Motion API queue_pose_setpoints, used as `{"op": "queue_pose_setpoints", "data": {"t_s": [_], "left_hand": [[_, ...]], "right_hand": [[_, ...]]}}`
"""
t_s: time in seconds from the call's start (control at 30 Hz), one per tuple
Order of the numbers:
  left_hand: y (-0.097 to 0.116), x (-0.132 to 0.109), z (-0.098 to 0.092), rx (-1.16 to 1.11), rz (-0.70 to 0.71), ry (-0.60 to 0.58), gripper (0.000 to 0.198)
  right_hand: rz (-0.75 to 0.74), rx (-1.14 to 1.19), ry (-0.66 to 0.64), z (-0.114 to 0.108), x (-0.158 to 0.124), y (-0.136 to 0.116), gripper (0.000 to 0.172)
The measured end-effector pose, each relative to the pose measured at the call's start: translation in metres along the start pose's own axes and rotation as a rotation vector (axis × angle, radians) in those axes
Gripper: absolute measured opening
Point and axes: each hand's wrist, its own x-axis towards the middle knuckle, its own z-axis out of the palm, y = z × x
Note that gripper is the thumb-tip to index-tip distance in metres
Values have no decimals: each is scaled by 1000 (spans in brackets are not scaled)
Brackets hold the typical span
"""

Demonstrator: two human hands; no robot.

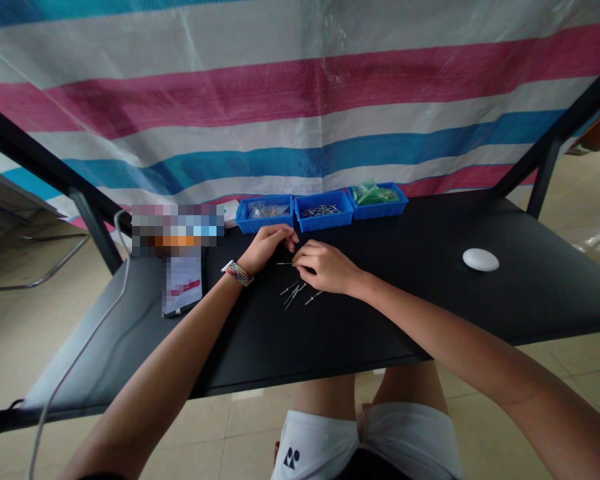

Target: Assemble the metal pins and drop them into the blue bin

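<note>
My right hand (324, 267) is closed, with its fingertips pinched on a thin metal pin with a thicker end, which looks like a blind rivet (284, 264), pointing left. Just left of it, my left hand (269, 245) has its fingers curled in front of the blue bins; whatever they hold, if anything, is hidden. Several loose blind rivets (293, 293) lie on the black table below my right hand. More of them fill the middle blue bin (325, 222).
A left blue bin (263, 227) holds clear plastic bags, and a right blue bin (380, 211) holds green packets. A phone (184, 283) and a cable (113, 307) lie at the left. A white oval object (481, 260) rests at the right. Striped sheeting (300, 100) hangs behind.
</note>
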Motion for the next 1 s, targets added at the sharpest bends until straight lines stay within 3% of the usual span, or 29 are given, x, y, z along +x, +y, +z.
{"op": "queue_pose_setpoints", "data": {"t_s": [0.3,0.47,0.6,0.73,1.0], "left_hand": [[1,1,0,39,-16,-7,38],[-2,2,0,33,-15,-19,39],[-1,1,0,46,-17,-14,39],[-2,1,0,44,-8,-13,39],[-2,1,0,65,-5,-12,39]], "right_hand": [[206,-86,125,-3,-1,7,16],[268,-129,124,0,-1,13,14],[272,-132,113,0,-1,14,14],[222,-73,134,-2,-1,10,4],[156,-43,58,-3,1,12,12]]}}
